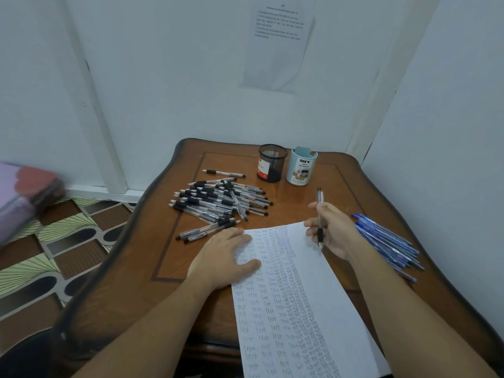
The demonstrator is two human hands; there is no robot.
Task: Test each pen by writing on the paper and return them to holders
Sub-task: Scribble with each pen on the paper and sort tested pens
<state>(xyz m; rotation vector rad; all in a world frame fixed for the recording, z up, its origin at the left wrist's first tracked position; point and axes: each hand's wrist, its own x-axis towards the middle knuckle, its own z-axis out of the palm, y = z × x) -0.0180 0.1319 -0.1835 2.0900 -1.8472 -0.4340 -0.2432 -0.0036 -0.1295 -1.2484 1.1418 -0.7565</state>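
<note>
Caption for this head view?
Right hand holds a pen at the edge of the paper; left hand rests flat on it.

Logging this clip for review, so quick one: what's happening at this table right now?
A person is testing pens. The left hand lies flat on the paper, which is mostly filled with columns of "test". The right hand grips a black-grip pen, tip at the blank right strip. A pile of black pens lies to the paper's left, blue pens to its right. No pens stick out of the mesh holder or the light blue holder behind.
</note>
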